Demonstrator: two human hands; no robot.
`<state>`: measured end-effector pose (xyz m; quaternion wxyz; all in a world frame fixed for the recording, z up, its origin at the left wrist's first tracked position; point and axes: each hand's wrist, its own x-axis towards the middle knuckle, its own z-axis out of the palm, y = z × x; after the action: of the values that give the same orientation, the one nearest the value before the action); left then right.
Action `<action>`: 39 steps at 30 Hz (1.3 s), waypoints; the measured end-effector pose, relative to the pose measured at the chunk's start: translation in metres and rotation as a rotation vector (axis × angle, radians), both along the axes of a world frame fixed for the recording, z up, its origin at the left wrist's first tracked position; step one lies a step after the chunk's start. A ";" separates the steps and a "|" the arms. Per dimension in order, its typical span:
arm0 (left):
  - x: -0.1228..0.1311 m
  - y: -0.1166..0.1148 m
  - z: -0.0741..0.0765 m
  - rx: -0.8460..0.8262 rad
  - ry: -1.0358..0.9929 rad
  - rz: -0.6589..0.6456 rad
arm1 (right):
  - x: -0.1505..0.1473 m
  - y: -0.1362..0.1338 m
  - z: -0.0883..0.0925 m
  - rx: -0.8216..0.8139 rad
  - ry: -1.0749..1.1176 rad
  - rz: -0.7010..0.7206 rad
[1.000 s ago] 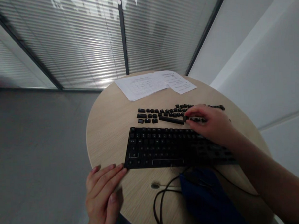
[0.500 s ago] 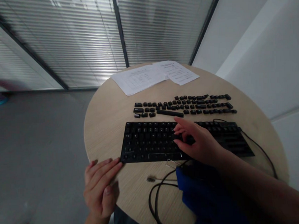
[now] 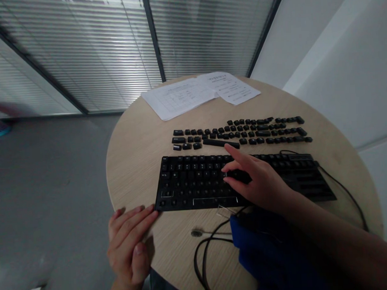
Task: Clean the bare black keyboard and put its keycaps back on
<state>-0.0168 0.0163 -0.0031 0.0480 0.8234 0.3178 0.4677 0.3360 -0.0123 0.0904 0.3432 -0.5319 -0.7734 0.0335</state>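
Observation:
A black keyboard (image 3: pixel 188 183) lies on the round table, its upper rows bearing keycaps and its lower left rows showing bare switches. My left hand (image 3: pixel 130 242) rests at the table's front left edge, fingers stretched out together and their tips touching the keyboard's lower left corner. Over the middle of the keyboard is my right hand (image 3: pixel 259 176). Its thumb and middle finger pinch a small dark keycap (image 3: pixel 225 174), partly hidden, while the index finger points away. Loose black keycaps (image 3: pixel 262 134) and a long space bar (image 3: pixel 221 143) lie in rows behind the keyboard.
Printed papers (image 3: pixel 185 96) lie at the table's back. In front are a small brush (image 3: pixel 196 233), a wire keycap puller (image 3: pixel 223 211), a looped black cable (image 3: pixel 198 260) and a dark blue cloth (image 3: pixel 249 245). Another cable (image 3: pixel 346 189) runs off the keyboard's right side.
The view has shifted slightly. My right thumb and middle finger still sit over the middle of the keyboard, a little lower on the keys. My left hand stays at the corner.

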 end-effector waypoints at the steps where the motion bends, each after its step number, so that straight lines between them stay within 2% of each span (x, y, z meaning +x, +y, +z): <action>1: 0.000 0.000 0.000 -0.002 0.002 0.000 | 0.000 0.000 -0.001 -0.005 0.000 -0.011; 14: 0.000 0.001 0.000 0.008 0.005 -0.001 | 0.001 0.000 -0.003 -0.018 -0.040 -0.026; 26: 0.003 0.001 0.002 0.013 -0.012 0.006 | 0.001 -0.003 -0.001 0.028 -0.223 -0.080; 39: 0.001 0.001 0.000 0.013 0.005 0.003 | 0.003 0.000 0.003 0.097 -0.263 -0.005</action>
<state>-0.0161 0.0170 -0.0033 0.0412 0.8244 0.3160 0.4677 0.3389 -0.0126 0.0936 0.2644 -0.5162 -0.8112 -0.0748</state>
